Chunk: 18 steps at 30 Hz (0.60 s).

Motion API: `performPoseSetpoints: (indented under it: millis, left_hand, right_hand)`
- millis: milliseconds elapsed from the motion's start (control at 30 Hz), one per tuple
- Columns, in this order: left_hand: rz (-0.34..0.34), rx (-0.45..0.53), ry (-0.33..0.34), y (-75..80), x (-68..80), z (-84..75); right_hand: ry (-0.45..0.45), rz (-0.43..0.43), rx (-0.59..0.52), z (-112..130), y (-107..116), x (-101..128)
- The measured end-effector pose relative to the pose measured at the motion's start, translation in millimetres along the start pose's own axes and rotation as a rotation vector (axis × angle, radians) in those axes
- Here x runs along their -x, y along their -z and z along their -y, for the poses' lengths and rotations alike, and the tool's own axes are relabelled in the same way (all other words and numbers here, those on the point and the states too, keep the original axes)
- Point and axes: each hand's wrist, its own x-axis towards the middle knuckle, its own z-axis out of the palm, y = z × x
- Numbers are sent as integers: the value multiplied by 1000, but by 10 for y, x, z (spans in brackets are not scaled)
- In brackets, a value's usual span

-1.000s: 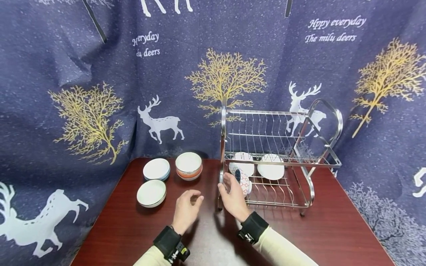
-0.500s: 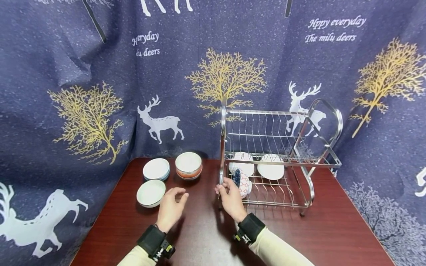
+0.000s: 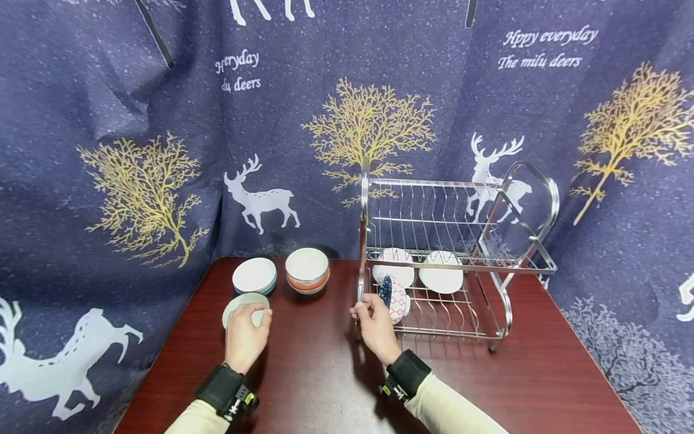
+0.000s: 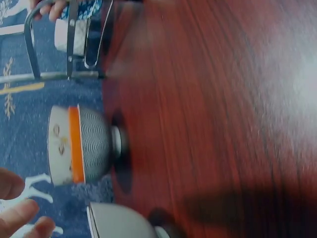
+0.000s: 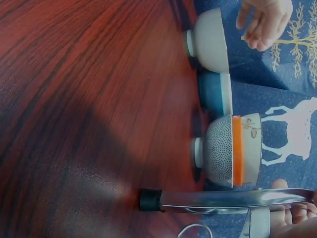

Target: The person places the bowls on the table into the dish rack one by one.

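My left hand (image 3: 246,334) hovers over the near white bowl (image 3: 232,306) at the left, fingers loosely bent and holding nothing. In the right wrist view, a gap separates that hand (image 5: 267,22) from the bowl's rim (image 5: 223,44). My right hand (image 3: 376,325) grips the front left post of the metal dish rack (image 3: 506,310), thumb on one side and fingers on the other (image 5: 297,213). Just beside it, a bowl with a red pattern outside and dark blue inside (image 3: 399,301) stands tilted on its side in the rack's lower tier.
Two white bowls (image 3: 441,274) lean at the back of the lower tier. A blue-sided bowl (image 3: 255,276) stands behind the near white one. To its right is a stack of bowls with an orange one (image 3: 307,268). A patterned curtain (image 3: 260,199) hangs behind the table (image 3: 320,386).
My left hand has moved left from the middle of the table to over the near white bowl. My right hand has shifted off the patterned bowl onto the rack's post.
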Motion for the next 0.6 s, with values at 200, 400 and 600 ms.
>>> performPoseSetpoints:
  millis: [200, 400, 600]
  left_hand:
    - [-41, -53, 25, 99, -48, 130]
    - [-16, -88, 132, 141, -62, 309]
    - [65, -119, 294, 170, -47, 493]
  right_hand:
    - [6, 17, -7, -12, 12, 1]
    - [-6, 22, 6, -38, 9, -1]
    - [1, 25, -2, -39, 10, 8]
